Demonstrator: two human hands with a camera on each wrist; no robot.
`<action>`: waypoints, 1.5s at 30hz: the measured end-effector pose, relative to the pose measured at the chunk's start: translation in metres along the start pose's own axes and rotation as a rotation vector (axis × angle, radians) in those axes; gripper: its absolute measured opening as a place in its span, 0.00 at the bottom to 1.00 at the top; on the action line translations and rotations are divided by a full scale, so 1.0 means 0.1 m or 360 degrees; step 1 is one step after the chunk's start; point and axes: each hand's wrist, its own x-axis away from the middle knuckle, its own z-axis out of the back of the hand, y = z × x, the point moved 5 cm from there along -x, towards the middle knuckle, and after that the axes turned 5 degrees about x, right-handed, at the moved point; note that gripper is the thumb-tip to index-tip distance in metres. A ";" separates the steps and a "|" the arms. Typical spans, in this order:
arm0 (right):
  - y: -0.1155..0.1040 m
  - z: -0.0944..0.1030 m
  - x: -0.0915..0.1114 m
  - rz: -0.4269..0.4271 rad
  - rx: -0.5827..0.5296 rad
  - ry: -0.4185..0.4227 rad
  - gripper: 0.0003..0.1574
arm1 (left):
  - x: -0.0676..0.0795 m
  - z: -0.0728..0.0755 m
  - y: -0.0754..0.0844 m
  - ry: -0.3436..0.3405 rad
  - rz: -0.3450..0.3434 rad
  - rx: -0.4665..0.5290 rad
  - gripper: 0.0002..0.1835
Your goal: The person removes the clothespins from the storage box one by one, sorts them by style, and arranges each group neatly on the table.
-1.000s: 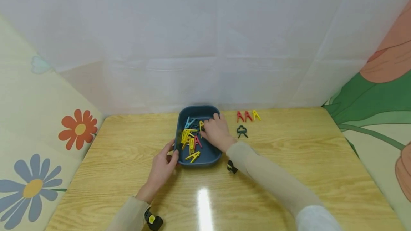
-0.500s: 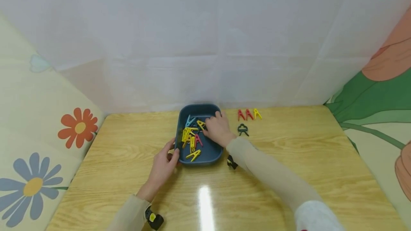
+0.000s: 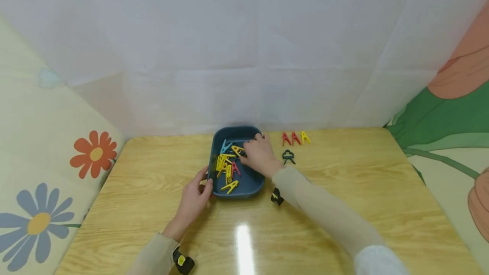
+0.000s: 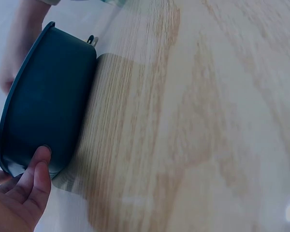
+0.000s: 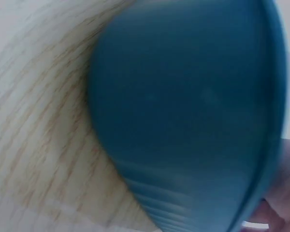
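Observation:
In the head view a dark blue plastic basin (image 3: 250,188) sits on the table with several clothespins inside, mostly yellow (image 3: 230,186), plus a red (image 3: 235,168) and a light blue one (image 3: 226,146). My left hand (image 3: 195,200) grips its near left side, thumb at the rim; the left wrist view shows fingertips (image 4: 41,154) against the outer wall. My right hand (image 3: 261,154) reaches over the right rim, fingers curled down inside. It pinches one end of a yellow clothespin (image 3: 237,150). In the right wrist view the basin wall (image 5: 183,106) hides most of that hand.
Right of the basin, two red clothespins (image 3: 286,139) and a yellow one (image 3: 305,137) stand in a row near the table's back edge. A dark clip (image 3: 288,156) lies below them. A white sheet (image 3: 191,54) hangs behind the wooden table (image 3: 344,173).
The yellow clothespin at my right fingertips has turned from upright to slanting, its free end swinging left. My left hand stays on the basin.

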 end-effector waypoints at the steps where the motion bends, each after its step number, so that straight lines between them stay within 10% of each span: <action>1: 0.02 0.01 0.02 0.0000 -0.0024 0.0025 0.21 | 0.00 0.00 -0.01 -0.0002 0.0005 0.0001 0.27; 18: 0.62 0.33 0.61 -0.0227 -0.0460 0.0429 0.21 | -0.03 -0.08 0.05 -0.0033 0.0060 0.0051 0.28; 45: 1.01 -0.36 1.59 -0.0494 -0.0547 0.0062 0.17 | -0.01 -0.15 0.12 -0.0092 0.0166 0.0043 0.32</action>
